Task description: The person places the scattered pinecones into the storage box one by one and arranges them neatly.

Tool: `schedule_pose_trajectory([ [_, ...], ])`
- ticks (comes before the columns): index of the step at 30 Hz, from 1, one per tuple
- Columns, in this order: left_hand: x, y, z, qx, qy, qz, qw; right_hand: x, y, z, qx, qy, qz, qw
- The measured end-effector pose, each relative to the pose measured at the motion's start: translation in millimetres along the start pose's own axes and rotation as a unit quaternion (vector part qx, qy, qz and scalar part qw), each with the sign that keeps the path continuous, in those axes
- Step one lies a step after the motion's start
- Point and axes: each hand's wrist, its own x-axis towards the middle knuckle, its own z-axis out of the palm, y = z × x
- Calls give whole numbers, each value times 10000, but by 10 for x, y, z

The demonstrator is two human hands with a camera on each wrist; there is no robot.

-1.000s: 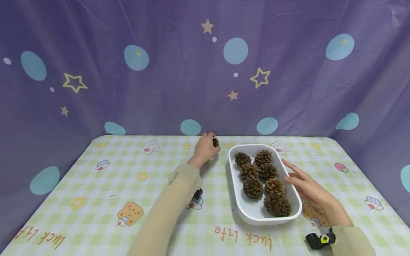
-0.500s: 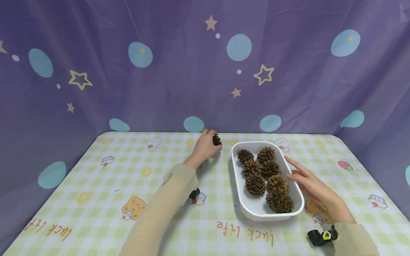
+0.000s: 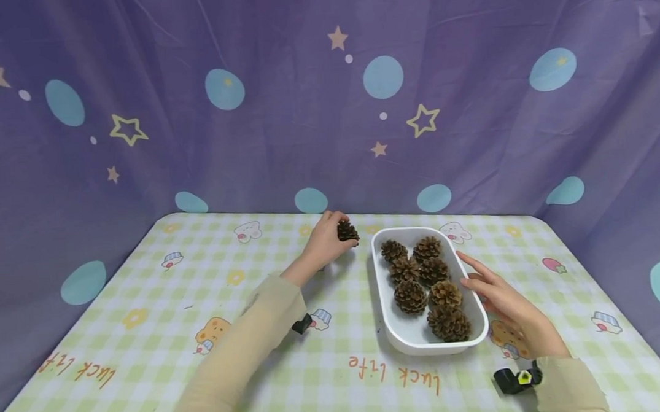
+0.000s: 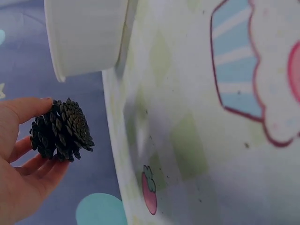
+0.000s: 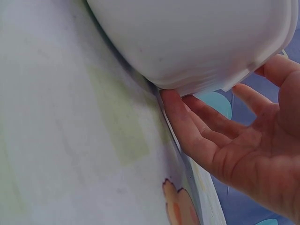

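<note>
My left hand (image 3: 325, 242) pinches a dark brown pine cone (image 3: 347, 231) between thumb and fingers, near the table's far edge. In the left wrist view, the pine cone (image 4: 63, 129) appears raised off the cloth, its scales spread. To the right stands a white plastic tray (image 3: 391, 336) with rounded corners, and several pine cones (image 3: 410, 296) lie in it. The extended fingers of my right hand (image 3: 502, 300) rest against the tray's right side. The right wrist view shows my right hand (image 5: 225, 136) with fingertips at the tray's lower wall and rim (image 5: 286, 40).
A checked green and white tablecloth (image 3: 293, 379) with printed cartoons covers the table. Behind it hangs a purple curtain (image 3: 283, 153) with stars and blue ovals. A black wrist camera (image 3: 514, 380) sits at the right sleeve, and another camera (image 3: 302, 324) at the left.
My left hand has drawn slightly back from the far edge with the pine cone, which now shows more fully. The right hand keeps its place on the tray. The head view has shifted slightly.
</note>
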Motion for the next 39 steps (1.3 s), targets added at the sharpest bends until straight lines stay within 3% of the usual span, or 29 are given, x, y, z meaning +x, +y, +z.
schedule_pose_trajectory([
  [12, -273, 229, -145, -229, 53, 754, 9969, -12, -6, 15, 1, -11, 6, 10000],
  [20, -453, 504, -179, -324, -22, 1381, 9899, -10, -4, 15, -2, 4, -21, 10000],
  [27, -645, 746, -143, -330, -623, 1763, 9818, -9, -7, 20, 8, 19, 18, 10000],
  [39, -925, 976, 33, 263, -1638, 2513, 9536, -17, -15, 10, -53, -8, -72, 10000],
])
